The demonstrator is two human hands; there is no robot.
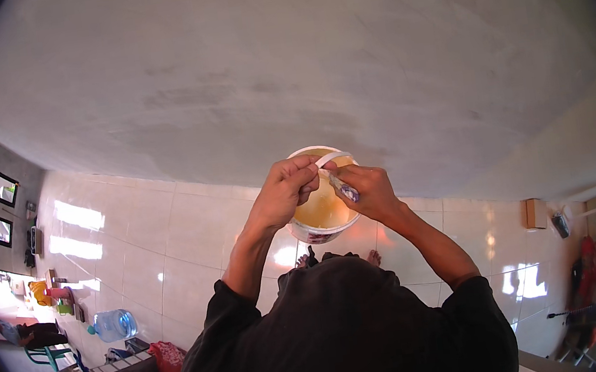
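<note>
White plastic forms the bucket that stands on the pale tiled floor close to the grey wall, just in front of the person's bare feet. It is filled nearly to the rim with a thick yellowish liquid, perhaps paint, so I judge it heavy and easy to spill; it should be lifted by the rim or a handle with both hands, not pushed. Above its opening, the left hand pinches one end of a thin white strip, fingers closed tightly on it. This strip looks light and flexible, a little stiff like plastic band, and it is best held at its ends. Its long axis goes from about eight o'clock to two o'clock, slightly bent, the free end toward the right. The right hand is closed around a small tool with a dark, patterned handle; its long axis runs from ten o'clock, where the tip meets the strip, down to four o'clock inside the fist. I cannot tell whether it is a knife or a brush. At eight o'clock, far away, a blue water jug lies on the floor near a red bag.
</note>
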